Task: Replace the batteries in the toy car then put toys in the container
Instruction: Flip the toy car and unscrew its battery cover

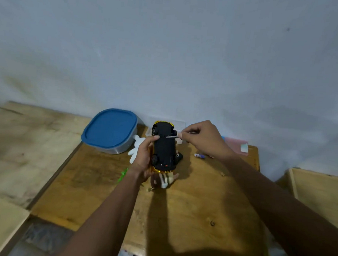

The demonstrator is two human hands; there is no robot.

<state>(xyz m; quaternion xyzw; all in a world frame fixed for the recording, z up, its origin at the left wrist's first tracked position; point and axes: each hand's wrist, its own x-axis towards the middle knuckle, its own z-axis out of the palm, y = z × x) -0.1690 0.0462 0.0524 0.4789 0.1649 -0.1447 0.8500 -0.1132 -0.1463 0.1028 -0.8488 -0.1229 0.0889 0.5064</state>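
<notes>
A toy car [165, 147], gold-bodied with a black underside, is held upside down above the table. My left hand [143, 155] grips its left side, thumb on the underside. My right hand [204, 139] pinches a thin screwdriver [171, 137] whose tip lies on the car's underside. A container with a blue lid [110, 129] stands shut at the back left. A white plush toy [137, 147] lies beside it. A small striped figure [165, 181] lies under the car. A battery [200, 155] rests on the table below my right hand.
The wooden table [107, 193] stands against a pale wall. A clear plastic box [180, 126] sits behind the car. A pink packet [238, 145] lies at the back right, a green item [123, 174] by my left wrist. A wooden box [320, 192] stands at right.
</notes>
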